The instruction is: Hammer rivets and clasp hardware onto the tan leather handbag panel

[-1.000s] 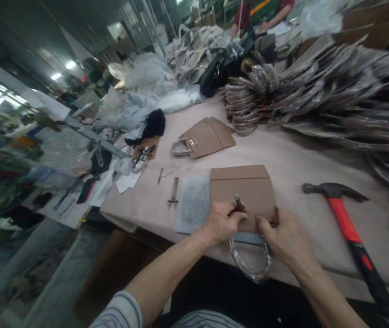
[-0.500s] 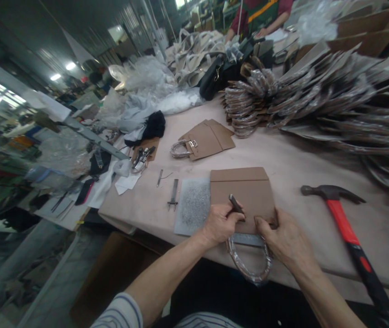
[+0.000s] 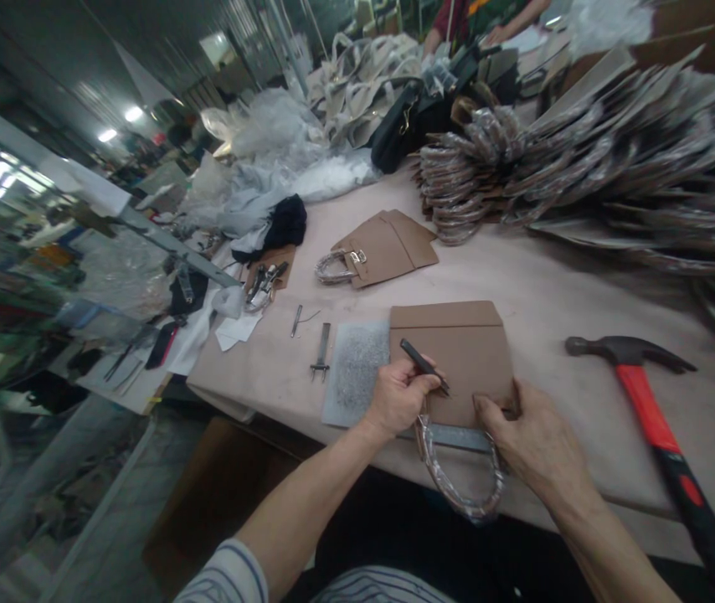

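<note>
Tan panel (image 3: 458, 352) lies clasped by the right hand (image 3: 537, 440) while the left hand (image 3: 395, 400) grips a dark tool (image 3: 424, 367).

Matt tan leather panel (image 3: 458, 352), its handle (image 3: 458, 486) in glossy plastic wrap; hammer (image 3: 652, 402) with dull metal head, red grip.

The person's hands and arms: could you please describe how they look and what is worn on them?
The left hand and right hand are bare: no gloves, rings or watch visible. Both forearms are uncovered. A light sleeve with thin dark stripes covers the left upper arm.
</note>
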